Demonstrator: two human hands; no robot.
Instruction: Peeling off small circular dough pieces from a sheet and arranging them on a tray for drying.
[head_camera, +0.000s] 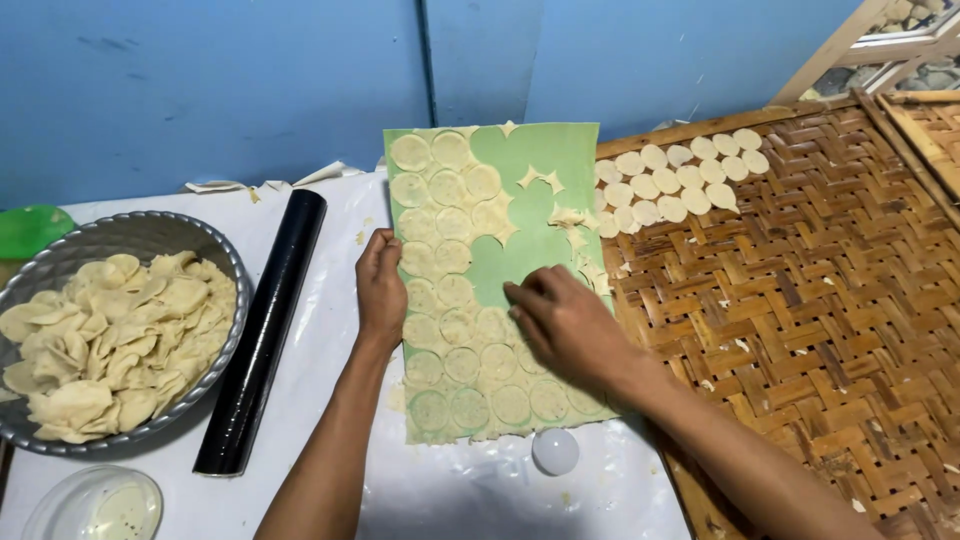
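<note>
Our left hand (381, 285) rests flat on the left edge of the green sheet (540, 165), fingers loose and pressing down, gripping nothing. We take that green sheet as our landmark: it lies on the white-covered tabletop (330, 225) and carries rolled dough cut into rounds (450, 290), most of them along its left side and near end, with ragged dough scraps (545, 180) on its bare upper right part.

Far left of the sheet sits a metal basin (120, 232) heaped with pale dough trimmings (110, 345); a green lid (28, 228) shows behind it and a clear plastic lid (95, 505) lies in front of it. Between the basin and the sheet lies a black rolling pin (262, 335), well clear of our left hand.

Our right hand (565, 320) lies over the middle of the sheet, fingertips curled onto the dough rounds; we cannot tell whether it pinches one. Just below the sheet's near edge is a small white round cutter (555, 451).

Right of the sheet, touching its edge, is a woven bamboo tray (800, 320), with rows of cut dough discs (680, 180) laid at its far left corner.
</note>
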